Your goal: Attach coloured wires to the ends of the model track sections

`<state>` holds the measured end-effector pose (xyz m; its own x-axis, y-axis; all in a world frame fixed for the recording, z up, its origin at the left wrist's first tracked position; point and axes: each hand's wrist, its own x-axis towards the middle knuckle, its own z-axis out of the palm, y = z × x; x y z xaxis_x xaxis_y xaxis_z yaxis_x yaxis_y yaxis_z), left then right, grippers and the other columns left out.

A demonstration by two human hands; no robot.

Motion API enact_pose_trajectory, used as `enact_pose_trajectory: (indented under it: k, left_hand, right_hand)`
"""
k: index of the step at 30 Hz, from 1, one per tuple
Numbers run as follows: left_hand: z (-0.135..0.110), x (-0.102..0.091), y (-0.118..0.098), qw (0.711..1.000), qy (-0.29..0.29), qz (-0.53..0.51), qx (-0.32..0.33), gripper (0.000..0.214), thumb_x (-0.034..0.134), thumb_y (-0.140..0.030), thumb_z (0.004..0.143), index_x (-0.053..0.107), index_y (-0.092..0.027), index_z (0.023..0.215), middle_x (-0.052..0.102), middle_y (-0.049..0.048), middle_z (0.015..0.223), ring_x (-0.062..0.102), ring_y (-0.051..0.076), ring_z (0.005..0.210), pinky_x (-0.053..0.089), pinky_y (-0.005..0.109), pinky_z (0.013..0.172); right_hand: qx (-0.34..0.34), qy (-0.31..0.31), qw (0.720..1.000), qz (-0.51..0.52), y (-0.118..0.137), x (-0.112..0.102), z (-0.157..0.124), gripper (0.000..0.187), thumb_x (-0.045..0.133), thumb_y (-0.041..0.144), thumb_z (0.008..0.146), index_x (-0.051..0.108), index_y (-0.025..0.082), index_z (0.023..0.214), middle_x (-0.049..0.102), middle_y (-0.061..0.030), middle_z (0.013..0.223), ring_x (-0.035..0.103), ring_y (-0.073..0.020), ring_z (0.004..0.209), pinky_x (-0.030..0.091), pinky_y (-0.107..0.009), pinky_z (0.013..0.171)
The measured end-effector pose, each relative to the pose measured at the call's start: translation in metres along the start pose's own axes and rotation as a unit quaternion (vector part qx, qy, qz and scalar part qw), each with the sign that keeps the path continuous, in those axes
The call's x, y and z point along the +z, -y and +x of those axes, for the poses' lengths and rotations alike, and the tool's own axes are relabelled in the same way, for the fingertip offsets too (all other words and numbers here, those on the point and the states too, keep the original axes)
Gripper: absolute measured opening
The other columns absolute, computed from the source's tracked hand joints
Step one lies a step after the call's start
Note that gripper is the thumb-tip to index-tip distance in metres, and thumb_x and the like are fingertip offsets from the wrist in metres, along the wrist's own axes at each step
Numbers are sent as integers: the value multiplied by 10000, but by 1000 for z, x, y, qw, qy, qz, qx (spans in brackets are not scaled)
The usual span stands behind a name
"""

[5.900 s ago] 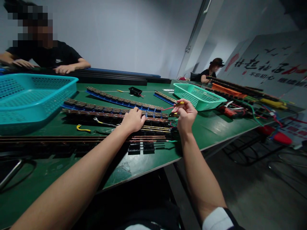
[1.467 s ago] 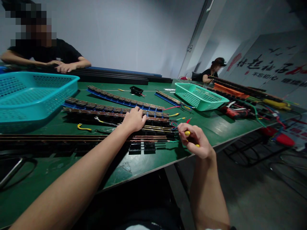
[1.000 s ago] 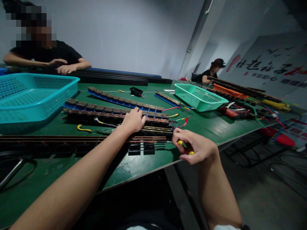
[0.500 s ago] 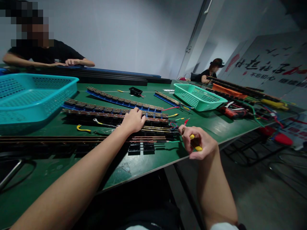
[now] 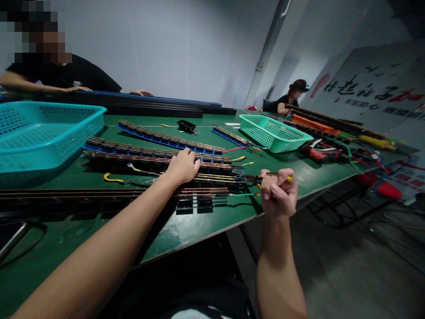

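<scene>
My left hand (image 5: 182,167) presses down on a dark rail strip (image 5: 146,161) with copper-coloured bars, its fingers curled over the far side and partly hidden. In my right hand (image 5: 279,192) is a pair of pliers (image 5: 254,178) with yellow handles, the fingers closed round them. The jaws point left, at the right-hand end of the strip, where thin red and blue wires (image 5: 239,172) come out. Whether the jaws touch a wire I cannot tell. A green wire (image 5: 244,194) sticks out from a nearer strip just below the pliers.
Blue-backed strips (image 5: 169,138) lie farther back on the green table (image 5: 212,235). A large turquoise basket (image 5: 66,146) stands left, a smaller green basket (image 5: 275,133) to the right. A red-handled tool (image 5: 318,154) lies beside it. Two people sit beyond, one behind long black profiles (image 5: 149,106).
My right hand has turned over and closed round the pliers, whose jaws now point left at the wires. My left hand stays put. One hand of the person opposite has slid right.
</scene>
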<state>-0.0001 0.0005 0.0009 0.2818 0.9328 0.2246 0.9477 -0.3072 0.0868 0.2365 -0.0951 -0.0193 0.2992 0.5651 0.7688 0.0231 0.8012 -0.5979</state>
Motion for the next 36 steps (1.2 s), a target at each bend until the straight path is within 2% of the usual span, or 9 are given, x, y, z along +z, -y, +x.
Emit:
enact_pose_trajectory:
  k: [3, 5, 9, 12, 15, 20, 27, 31, 36]
  left_hand:
    - [0, 0, 0, 1000, 1, -4, 2, 424, 335, -367, 1012, 638, -129, 1188, 576, 172, 1338, 547, 315, 1254, 493, 424, 991]
    - [0, 0, 0, 1000, 3, -6, 2, 427, 333, -366, 1011, 637, -128, 1192, 576, 175, 1340, 545, 317, 1255, 494, 426, 986]
    - [0, -2, 0, 1000, 5, -3, 0, 425, 329, -365, 1013, 638, -137, 1194, 570, 173, 1354, 542, 312, 1261, 490, 419, 992]
    - [-1, -3, -1, 1000, 9, 1, -1, 424, 329, -364, 1016, 636, -134, 1196, 568, 173, 1354, 541, 308, 1263, 491, 414, 994]
    - [-2, -4, -2, 1000, 10, 2, 0, 425, 326, -360, 1020, 634, -130, 1201, 567, 174, 1351, 542, 306, 1259, 492, 417, 995]
    - [-1, -3, -1, 1000, 6, 1, 0, 412, 339, -368, 1016, 643, -151, 1191, 578, 164, 1339, 550, 304, 1243, 497, 409, 980]
    - [2, -1, 1, 1000, 13, -3, 0, 407, 347, -379, 1012, 641, -156, 1183, 571, 160, 1347, 544, 311, 1254, 493, 419, 987]
    - [2, -1, 1, 1000, 13, -4, 3, 416, 343, -371, 1014, 640, -133, 1183, 565, 170, 1349, 543, 320, 1257, 493, 431, 991]
    - [1, -2, 0, 1000, 9, -4, 0, 411, 341, -367, 1019, 637, -132, 1181, 570, 167, 1344, 543, 315, 1257, 496, 425, 986]
  right_hand:
    - [-45, -91, 995, -2, -2, 12, -7, 150, 546, 246, 772, 428, 270, 862, 437, 141, 443, 310, -104, 374, 417, -420, 838]
    - [-66, -120, 991, -6, -3, 14, -13, 132, 511, 235, 800, 456, 277, 912, 477, 126, 473, 340, -118, 400, 412, -431, 849]
    - [-74, -113, 990, -33, -6, 12, -17, 189, 448, 297, 817, 472, 278, 1004, 556, 88, 538, 452, -155, 449, 414, -466, 876]
    - [-86, -94, 991, -41, -8, 15, -13, 278, 457, 337, 782, 460, 273, 1052, 618, 43, 619, 516, -187, 516, 422, -440, 792]
    - [-122, -97, 986, -54, -8, 24, -12, 331, 498, 380, 788, 445, 285, 1101, 619, 32, 666, 507, -198, 550, 399, -412, 720]
    - [-161, -101, 975, -116, 15, 36, -27, 417, 604, 464, 787, 450, 315, 1145, 668, 35, 713, 540, -194, 555, 413, -469, 804]
    - [-78, -74, 994, -11, 57, 34, -49, 373, 543, 425, 818, 514, 275, 1158, 599, 51, 620, 498, -167, 488, 424, -524, 867]
    - [-60, -59, 996, 20, 56, 32, -48, 376, 478, 407, 838, 532, 261, 1180, 529, 62, 586, 416, -152, 440, 418, -499, 863]
    - [-25, -35, 999, 15, 49, 40, -46, 299, 427, 373, 850, 511, 286, 1123, 536, 71, 563, 432, -155, 423, 415, -493, 849]
